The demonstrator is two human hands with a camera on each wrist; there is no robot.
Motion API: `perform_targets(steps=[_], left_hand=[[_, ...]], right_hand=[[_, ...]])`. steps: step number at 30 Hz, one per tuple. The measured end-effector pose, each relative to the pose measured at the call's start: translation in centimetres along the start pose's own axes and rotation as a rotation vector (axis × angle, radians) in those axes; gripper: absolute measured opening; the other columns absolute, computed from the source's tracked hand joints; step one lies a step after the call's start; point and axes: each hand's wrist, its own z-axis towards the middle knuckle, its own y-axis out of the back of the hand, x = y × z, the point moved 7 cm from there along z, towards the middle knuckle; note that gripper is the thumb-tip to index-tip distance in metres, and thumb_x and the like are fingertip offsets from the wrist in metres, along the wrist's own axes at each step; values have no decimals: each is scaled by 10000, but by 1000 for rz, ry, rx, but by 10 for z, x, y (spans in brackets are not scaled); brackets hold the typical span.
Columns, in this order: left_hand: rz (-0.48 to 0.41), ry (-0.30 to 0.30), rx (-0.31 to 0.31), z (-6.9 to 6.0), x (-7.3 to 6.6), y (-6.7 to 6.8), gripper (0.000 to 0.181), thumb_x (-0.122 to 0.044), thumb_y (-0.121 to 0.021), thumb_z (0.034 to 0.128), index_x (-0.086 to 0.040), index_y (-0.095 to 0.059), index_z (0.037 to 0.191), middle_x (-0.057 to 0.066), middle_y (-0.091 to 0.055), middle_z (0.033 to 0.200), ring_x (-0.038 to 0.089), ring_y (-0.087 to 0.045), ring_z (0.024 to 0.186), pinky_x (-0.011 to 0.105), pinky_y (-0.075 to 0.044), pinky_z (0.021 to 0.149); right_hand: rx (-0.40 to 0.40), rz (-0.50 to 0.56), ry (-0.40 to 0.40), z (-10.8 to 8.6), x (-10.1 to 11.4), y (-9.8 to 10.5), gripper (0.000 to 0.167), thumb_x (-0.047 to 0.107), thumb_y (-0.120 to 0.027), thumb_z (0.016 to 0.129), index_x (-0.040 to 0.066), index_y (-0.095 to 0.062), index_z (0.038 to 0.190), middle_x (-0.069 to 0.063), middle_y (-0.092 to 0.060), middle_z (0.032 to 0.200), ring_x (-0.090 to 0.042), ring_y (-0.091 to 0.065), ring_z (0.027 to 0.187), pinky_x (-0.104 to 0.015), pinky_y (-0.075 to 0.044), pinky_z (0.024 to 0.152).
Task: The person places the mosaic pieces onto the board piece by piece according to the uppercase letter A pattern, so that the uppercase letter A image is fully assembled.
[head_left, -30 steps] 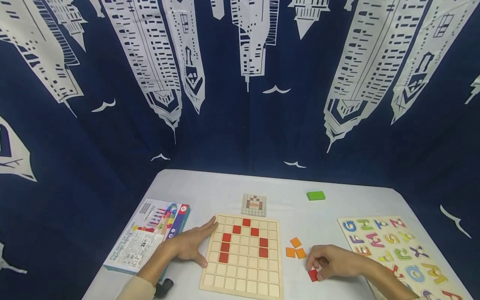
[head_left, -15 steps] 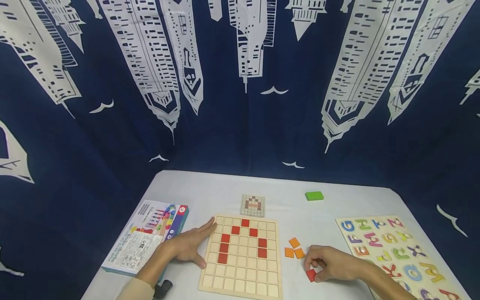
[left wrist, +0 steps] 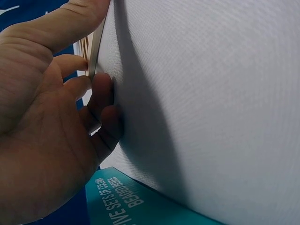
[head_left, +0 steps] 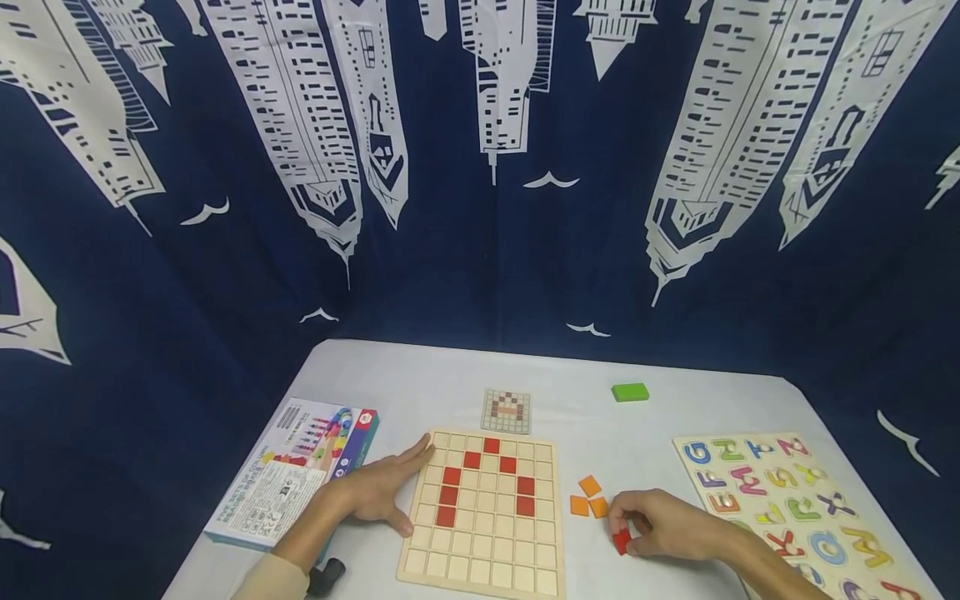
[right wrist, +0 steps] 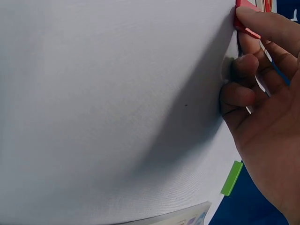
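A square wooden grid board (head_left: 480, 571) lies flat on the table, with several red tiles set in its squares in an arch shape. My left hand (head_left: 381, 492) rests at the board's left edge, fingers spread and thumb apart. To the right of the board, my right hand (head_left: 663, 525) pinches red tile material (head_left: 622, 542) between thumb and fingers, low over the table. In the right wrist view the red tile (right wrist: 242, 18) is partly behind the thumb; a second red edge shows under it, and I cannot tell whether that is another tile. Three orange tiles (head_left: 580, 505) lie just left of this hand.
A small pattern card (head_left: 506, 411) lies behind the board. The green block (head_left: 630, 392) is at the back right. An alphabet puzzle board (head_left: 810, 525) lies at the right, a printed box (head_left: 292, 467) at the left. Near the left forearm is a black object (head_left: 327, 577).
The red tile, flat on the table under the right fingertips before, is now tilted up in their pinch. My left hand stays at the board's edge.
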Motion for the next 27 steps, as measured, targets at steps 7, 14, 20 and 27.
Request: perform_targets(steps=[7, 14, 20, 27], left_hand=[[6, 6, 6, 0, 0, 0, 1198, -497, -786, 533, -181, -144, 1494, -16, 18, 1549, 301, -185, 1368, 507, -241, 1062], [5, 9, 8, 0, -2, 1, 1198, -490, -793, 530, -185, -149, 1493, -20, 14, 1550, 303, -189, 1367, 506, -252, 1058], [-4, 19, 11, 0, -2, 2, 1194, -481, -794, 534, -189, -147, 1493, -17, 16, 1549, 301, -178, 1370, 509, -238, 1063], [6, 18, 4, 0, -1, 1, 1197, -486, -794, 531, -191, -146, 1494, -28, 18, 1549, 305, -188, 1367, 512, -244, 1060]], right_hand=[[13, 71, 26, 3, -5, 5, 112, 187, -703, 785, 228, -647, 873, 68, -578, 721, -69, -510, 633, -218, -435, 537], [65, 206, 52, 5, -6, 9, 111, 120, -656, 821, 161, -654, 924, -24, -627, 739, -58, -512, 584, -217, -461, 551], [91, 293, 79, 10, 2, 13, 160, 64, -618, 833, 100, -640, 987, -85, -626, 762, -91, -523, 626, -234, -473, 609], [98, 347, 144, 17, 19, 11, 230, 5, -576, 845, 39, -620, 1068, -164, -607, 846, -234, -584, 778, -280, -490, 724]])
